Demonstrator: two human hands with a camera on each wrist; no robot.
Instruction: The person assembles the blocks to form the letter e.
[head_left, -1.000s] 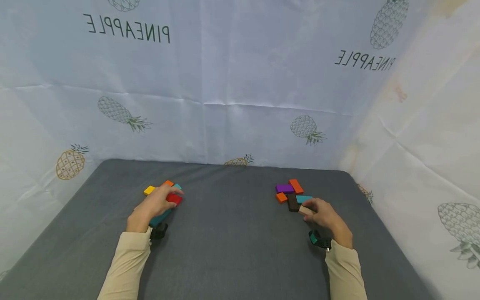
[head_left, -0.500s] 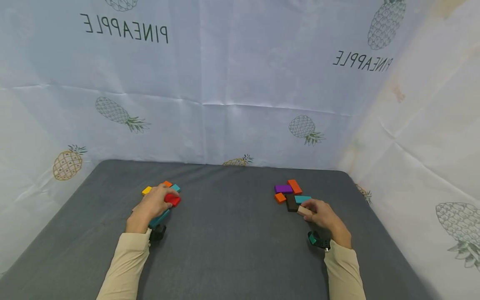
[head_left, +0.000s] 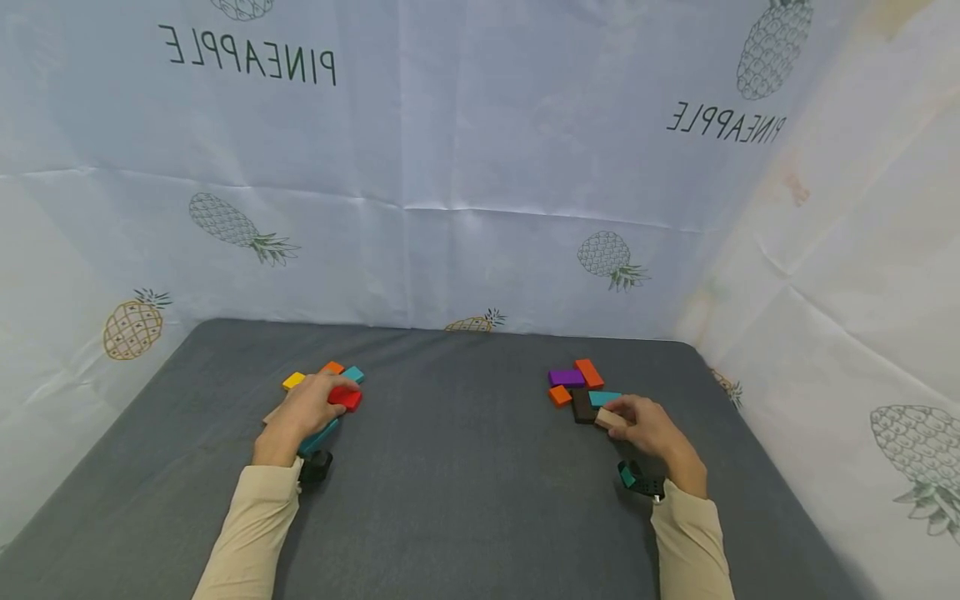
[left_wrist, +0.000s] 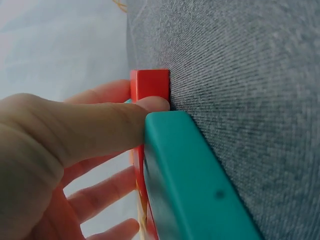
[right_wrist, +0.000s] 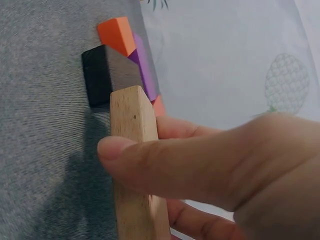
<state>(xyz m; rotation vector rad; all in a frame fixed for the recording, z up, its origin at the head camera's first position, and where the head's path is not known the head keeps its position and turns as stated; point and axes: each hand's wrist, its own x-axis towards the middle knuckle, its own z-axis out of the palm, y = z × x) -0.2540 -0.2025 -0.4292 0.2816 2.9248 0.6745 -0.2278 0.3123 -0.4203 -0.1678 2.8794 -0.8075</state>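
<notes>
White pineapple-print cloth made a curtain point(head_left: 480, 133) at twelve o'clock and along the sides, its PINEAPPLE lettering reversed. Before it spread a grey cloth-covered table point(head_left: 465, 500). Two beige cuffed sleeves came in, the left sleeve point(head_left: 247, 533) from eight o'clock and the right sleeve point(head_left: 692, 537) from four. The left hand point(head_left: 306, 407) pinched a red block point(head_left: 347, 400), at its two o'clock, between thumb and fingers. At three o'clock from that hand, well apart, the right hand point(head_left: 651, 427) gripped a natural wood block point(head_left: 609, 419), at its nine o'clock, thumb on one face and fingers behind. Black devices were worn at the left wrist point(head_left: 315, 467) and the right wrist point(head_left: 645, 483).

Among the blocks, a long teal block point(head_left: 320, 436) lay at the left hand's four o'clock. From the wood block, a dark brown block point(head_left: 582, 408) sat at ten, with a purple block point(head_left: 566, 378) at its eleven and a red-orange block point(head_left: 589, 373) at its twelve. Smallest were a yellow block point(head_left: 293, 381) at the left hand's eleven, an orange block point(head_left: 332, 367) at its one, and a short orange block point(head_left: 559, 396) at the dark block's ten.
</notes>
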